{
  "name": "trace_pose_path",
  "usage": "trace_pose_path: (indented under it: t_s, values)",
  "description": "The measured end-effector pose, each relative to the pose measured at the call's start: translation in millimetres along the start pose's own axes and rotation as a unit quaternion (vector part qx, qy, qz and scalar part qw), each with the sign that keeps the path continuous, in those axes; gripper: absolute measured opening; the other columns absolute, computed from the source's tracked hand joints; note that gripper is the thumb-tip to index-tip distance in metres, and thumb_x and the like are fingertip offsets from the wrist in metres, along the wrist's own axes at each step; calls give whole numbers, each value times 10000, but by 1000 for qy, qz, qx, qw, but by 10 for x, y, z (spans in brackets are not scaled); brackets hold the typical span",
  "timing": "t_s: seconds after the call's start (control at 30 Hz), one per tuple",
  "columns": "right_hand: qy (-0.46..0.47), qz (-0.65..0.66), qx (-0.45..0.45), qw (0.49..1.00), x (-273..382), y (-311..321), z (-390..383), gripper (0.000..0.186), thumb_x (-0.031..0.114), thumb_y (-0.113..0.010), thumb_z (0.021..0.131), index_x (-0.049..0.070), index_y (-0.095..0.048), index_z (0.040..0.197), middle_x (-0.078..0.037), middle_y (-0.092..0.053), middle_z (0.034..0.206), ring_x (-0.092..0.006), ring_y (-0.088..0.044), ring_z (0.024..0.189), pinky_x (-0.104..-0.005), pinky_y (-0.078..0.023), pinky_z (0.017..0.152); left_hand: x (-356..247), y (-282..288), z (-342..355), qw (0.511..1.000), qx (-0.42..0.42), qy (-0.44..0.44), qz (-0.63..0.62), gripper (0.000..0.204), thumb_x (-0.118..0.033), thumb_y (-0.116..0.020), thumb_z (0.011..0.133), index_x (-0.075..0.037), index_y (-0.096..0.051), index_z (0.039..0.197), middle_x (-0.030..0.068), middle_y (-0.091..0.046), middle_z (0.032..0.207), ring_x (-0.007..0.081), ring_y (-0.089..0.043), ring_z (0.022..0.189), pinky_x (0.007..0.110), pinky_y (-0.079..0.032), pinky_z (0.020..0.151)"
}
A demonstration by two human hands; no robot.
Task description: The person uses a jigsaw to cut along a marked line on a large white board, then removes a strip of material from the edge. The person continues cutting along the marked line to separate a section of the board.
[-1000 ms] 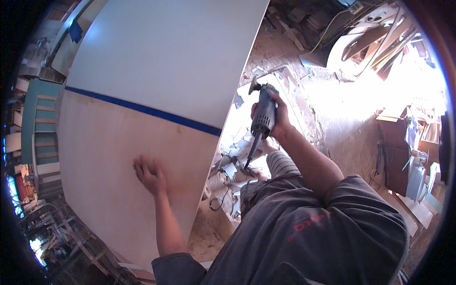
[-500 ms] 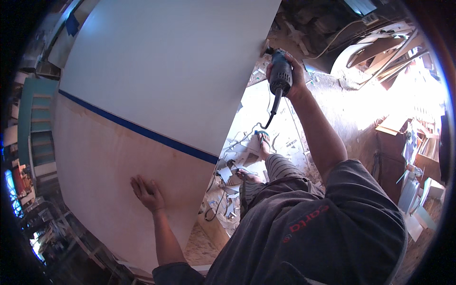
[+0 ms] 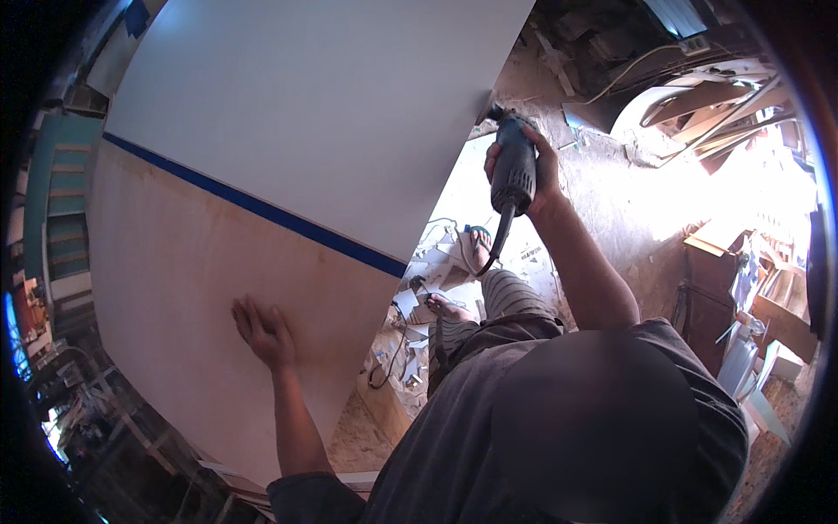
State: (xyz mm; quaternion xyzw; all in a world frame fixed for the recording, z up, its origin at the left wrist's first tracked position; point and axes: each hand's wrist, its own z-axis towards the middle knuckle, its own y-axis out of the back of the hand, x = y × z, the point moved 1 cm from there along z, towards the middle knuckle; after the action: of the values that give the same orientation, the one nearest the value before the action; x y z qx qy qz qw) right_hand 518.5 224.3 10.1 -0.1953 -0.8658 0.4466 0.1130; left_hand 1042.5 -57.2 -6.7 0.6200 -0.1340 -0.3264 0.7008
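My right hand [image 3: 541,175] is wrapped around the body of a black corded angle grinder [image 3: 513,166]. The tool's head meets the right edge of a large panel, and its cord hangs down toward my legs. The panel's far part [image 3: 305,96] is white, its near part [image 3: 175,236] is pale and wood-coloured, and a dark blue strip [image 3: 262,208] runs across between them. On the near part lies my left hand [image 3: 264,334], flat, with its fingers stretched out and nothing in it. The exact contact of the disc with the edge is hard to make out.
Offcuts and cables litter the bright floor [image 3: 454,253] around my sandalled feet. Curved boards [image 3: 698,113] are piled at the far right, beside strong glare. Nearer on the right stands a brown cabinet [image 3: 711,293] with loose sheets. A green shelf unit [image 3: 65,188] stands at the left.
My right hand has brought the angle grinder nearer to me along the panel's edge. My left hand keeps its place on the panel. The whole view has shifted slightly.
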Motion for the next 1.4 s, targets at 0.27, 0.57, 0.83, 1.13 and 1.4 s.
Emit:
trace_pose_path:
  t_s: [0.27, 0.57, 0.83, 1.13, 1.4]
  values:
    - [-4, -6, -25, 1000, -708, 78, -394, 552, 414, -729, 915, -3, -485, 1183, -176, -652, 1000, -289, -690, 898, -419, -632, 836, -54, 23, -17, 1000, -22, -8, -7, 660, -423, -614, 1053, 19, -518, 1534, 287, -413, 1629, 458, -351, 1533, 572, -276, 1249]
    - [-24, 1, -37, 999, -1483, 235, -837, 563, 404, -730, 899, -8, -478, 1190, -174, -653, 992, -286, -683, 874, -424, -618, 849, 19, -52, -7, 999, -36, 11, 4, 659, -450, -641, 1026, -44, -541, 1536, 282, -417, 1629, 428, -372, 1532, 570, -286, 1247]
    - [-61, 1, -48, 997, -2088, 374, -1178, 577, 448, -728, 887, 8, -496, 1178, -154, -651, 982, -278, -681, 873, -424, -615, 837, -36, -18, -16, 999, -45, 3, 24, 677, -486, -614, 1035, -42, -536, 1540, 284, -426, 1622, 425, -384, 1527, 568, -292, 1246]
    - [-75, 17, -108, 991, -2670, 400, -1534, 575, 480, -716, 882, 23, -518, 1170, -125, -640, 972, -265, -684, 866, -445, -601, 834, 20, -125, 14, 998, -45, 5, 47, 731, -557, -579, 1028, -31, -539, 1535, 291, -419, 1626, 422, -373, 1536, 569, -288, 1247]
    - [-133, 27, -108, 985, -2966, 423, -1786, 603, 529, -713, 874, 20, -553, 1155, -136, -656, 971, -285, -673, 871, -460, -585, 836, 53, -122, 37, 999, -43, -16, 28, 686, -495, -599, 1033, -11, -553, 1518, 282, -440, 1615, 414, -375, 1537, 550, -278, 1254]
